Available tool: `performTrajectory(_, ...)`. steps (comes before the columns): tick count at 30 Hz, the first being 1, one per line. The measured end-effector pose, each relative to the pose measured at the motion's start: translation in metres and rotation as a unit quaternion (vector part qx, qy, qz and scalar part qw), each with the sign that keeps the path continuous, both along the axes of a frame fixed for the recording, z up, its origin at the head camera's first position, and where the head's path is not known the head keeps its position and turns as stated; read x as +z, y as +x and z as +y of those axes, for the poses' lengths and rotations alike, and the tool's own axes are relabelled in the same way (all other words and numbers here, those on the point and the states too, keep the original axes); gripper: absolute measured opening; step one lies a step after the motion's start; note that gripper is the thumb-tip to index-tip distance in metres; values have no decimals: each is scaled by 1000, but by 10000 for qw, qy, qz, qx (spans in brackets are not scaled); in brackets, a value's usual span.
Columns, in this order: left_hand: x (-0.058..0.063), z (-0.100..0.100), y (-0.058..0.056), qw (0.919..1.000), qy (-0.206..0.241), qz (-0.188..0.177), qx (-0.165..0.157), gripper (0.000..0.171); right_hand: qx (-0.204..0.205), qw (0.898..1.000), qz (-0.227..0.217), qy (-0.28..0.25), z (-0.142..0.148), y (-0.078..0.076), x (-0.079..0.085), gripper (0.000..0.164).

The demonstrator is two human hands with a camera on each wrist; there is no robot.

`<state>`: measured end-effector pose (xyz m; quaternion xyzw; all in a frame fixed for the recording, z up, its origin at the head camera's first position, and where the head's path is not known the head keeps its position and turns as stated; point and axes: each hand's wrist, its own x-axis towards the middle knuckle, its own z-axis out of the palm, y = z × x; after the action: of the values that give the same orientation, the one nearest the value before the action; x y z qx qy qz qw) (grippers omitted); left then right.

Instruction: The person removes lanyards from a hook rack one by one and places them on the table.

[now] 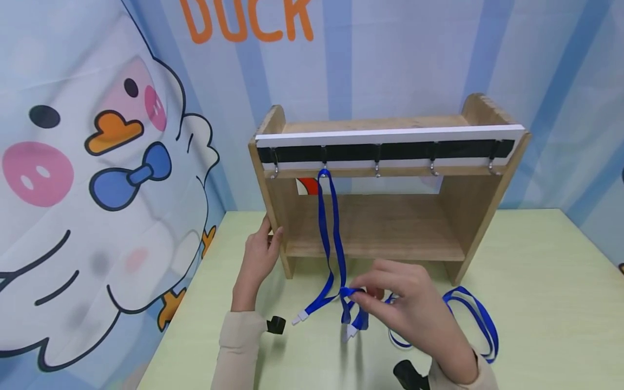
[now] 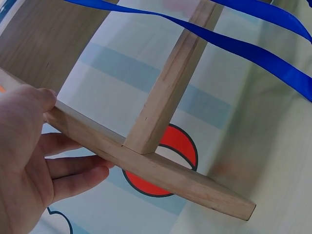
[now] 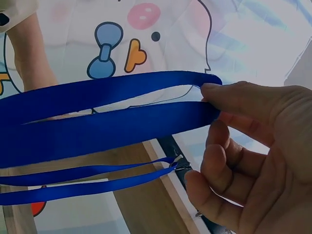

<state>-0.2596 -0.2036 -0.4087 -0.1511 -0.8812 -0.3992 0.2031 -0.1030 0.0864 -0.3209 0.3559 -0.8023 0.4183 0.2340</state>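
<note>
My right hand (image 1: 414, 303) pinches the looped end of a blue lanyard (image 3: 117, 134) between thumb and index finger, in front of the wooden shelf (image 1: 400, 227). In the right wrist view the other fingers are curled below the loop. A second blue lanyard (image 1: 323, 227) hangs from a metal hook (image 1: 324, 157), second from the left on the rail. White clips (image 1: 299, 318) show at the lower lanyard ends. My left hand (image 1: 260, 254) grips the shelf's left side panel (image 2: 87, 131), thumb on one face and fingers on the other.
More blue lanyard strap (image 1: 480, 319) lies on the pale green table (image 1: 551, 281) right of my right hand. Several hooks line the black strip (image 1: 404, 150) along the shelf's white front rail. A duck-printed cloth (image 1: 390, 59) stands behind and to the left.
</note>
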Motion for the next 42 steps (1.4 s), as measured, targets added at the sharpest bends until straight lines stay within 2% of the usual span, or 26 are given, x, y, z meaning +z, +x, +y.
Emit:
performTrajectory(3, 0, 0, 1, 10000, -10, 5, -21, 48, -84, 9995, -199, 217, 0, -2, -1, 22)
performTrajectory(10, -1, -1, 1, 10000, 13, -24, -31, 47, 10, 9963, -668, 537, 1, -8, -2, 19)
performTrajectory(16, -1, -1, -1, 10000, -37, 27, -13, 47, 10, 9933, -782, 846, 6, -12, -2, 15)
performTrajectory(23, -1, 1, -1, 10000, -45, -56, 15, 48, 23, 9856, -1208, 1183, 12, -21, -1, 10)
performTrajectory(33, 0, -1, -1, 10000, 8, -6, -7, 46, -160, 9700, -1892, 1518, 10, -45, -13, 7)
performTrajectory(42, 1, 0, -1, 10000, -7, -85, 18, 48, -68, 9625, -2100, 1717, 12, -56, -25, 5)
